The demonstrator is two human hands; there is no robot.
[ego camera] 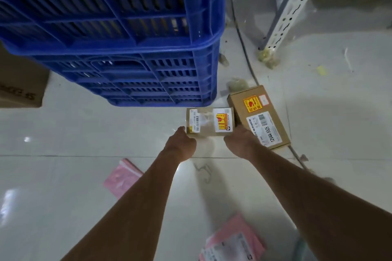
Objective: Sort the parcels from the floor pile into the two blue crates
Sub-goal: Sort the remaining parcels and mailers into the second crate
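A small brown cardboard parcel [210, 122] with white and yellow-red labels is held between both my hands just above the pale floor. My left hand [180, 144] grips its near left corner and my right hand [239, 142] grips its near right corner. A larger flat brown parcel [257, 115] with a barcode label lies on the floor right beside it. Two blue slatted crates stand stacked behind: the upper crate [110, 6] sits on the lower crate [135, 78]. Two pink mailer bags lie nearer to me, one [122, 178] at left and one [233, 239] at the bottom.
A brown carton [19, 85] stands at the left beside the crates. A white perforated shelf post [290, 8] rises at the upper right, with a dark cable [244, 48] running along the floor past it. Small scraps of litter lie near the post.
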